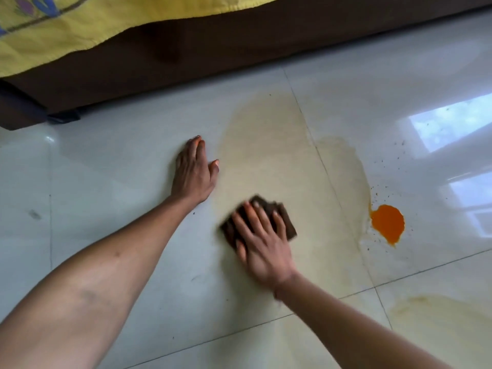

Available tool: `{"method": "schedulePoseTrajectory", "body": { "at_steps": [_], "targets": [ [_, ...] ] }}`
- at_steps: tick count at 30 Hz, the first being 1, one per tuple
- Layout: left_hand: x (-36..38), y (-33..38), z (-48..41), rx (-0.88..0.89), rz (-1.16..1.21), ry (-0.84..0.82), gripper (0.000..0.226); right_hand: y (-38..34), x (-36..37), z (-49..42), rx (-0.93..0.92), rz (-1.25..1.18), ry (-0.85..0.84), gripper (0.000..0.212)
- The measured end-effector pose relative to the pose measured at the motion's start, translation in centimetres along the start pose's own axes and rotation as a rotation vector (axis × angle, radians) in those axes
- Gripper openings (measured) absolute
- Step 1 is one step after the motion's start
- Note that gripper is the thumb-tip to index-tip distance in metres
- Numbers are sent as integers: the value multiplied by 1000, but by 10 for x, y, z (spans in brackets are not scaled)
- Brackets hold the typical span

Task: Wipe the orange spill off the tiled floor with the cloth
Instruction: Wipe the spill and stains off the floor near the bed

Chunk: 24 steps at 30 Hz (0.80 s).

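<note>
Head view. Your right hand (pixel 262 243) lies flat on the dark brown cloth (pixel 286 225), fingers (pixel 255 217) spread and straight, pressing down rather than gripping. Hand and cloth are a bit blurred. The cloth sits on the tiled floor (pixel 106 169) at the near end of a wide pale yellow smear (pixel 266 145) that runs away toward the bed frame (pixel 239 43). Your left hand (pixel 194 174) is planted flat on the floor just left of the smear, fingers straight, holding nothing, propping you up.

The thick orange spill (pixel 388 223) is well to the right of the cloth and untouched, with dark specks (pixel 386 169) scattered around it. A second yellowish patch (pixel 439 315) sits near right. A yellow sheet (pixel 53 27) hangs over the bed, far left.

Risks, as a judgement:
- With a flat palm and no grip, the cloth can slip out from under you on the glossy wet tile.
- A cloth that is already loaded may just spread the film wider, and pushing through the orange blob would streak it across the grout line (pixel 327 171).
- The specks could drag and scratch.
- Your left hand is close to the wet edge, so it could slide.
</note>
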<state>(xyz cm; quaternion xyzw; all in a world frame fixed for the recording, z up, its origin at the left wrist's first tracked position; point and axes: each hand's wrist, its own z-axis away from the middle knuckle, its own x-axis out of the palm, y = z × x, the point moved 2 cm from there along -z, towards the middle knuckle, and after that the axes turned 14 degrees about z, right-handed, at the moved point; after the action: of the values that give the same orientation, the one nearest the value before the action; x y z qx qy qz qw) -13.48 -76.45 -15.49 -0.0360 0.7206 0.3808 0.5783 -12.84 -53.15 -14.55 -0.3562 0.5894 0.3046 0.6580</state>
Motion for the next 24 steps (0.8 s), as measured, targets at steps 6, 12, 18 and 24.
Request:
{"method": "schedulePoseTrajectory", "body": {
  "at_steps": [6, 12, 18, 24],
  "targets": [
    [10, 14, 3, -98, 21, 10, 60, 62, -7, -49, 224, 2, -5, 62],
    [-6, -6, 1, 67, -32, -42, 53, -18, 3, 17, -61, -17, 41, 56],
    [-4, -11, 4, 99, -21, -28, 53, -3, -4, -99, 43, -26, 38, 55],
    [-5, -15, 2, 116, 37, -9, 49, 2, -6, -48, 41, 6, 50, 55]
  ]
}}
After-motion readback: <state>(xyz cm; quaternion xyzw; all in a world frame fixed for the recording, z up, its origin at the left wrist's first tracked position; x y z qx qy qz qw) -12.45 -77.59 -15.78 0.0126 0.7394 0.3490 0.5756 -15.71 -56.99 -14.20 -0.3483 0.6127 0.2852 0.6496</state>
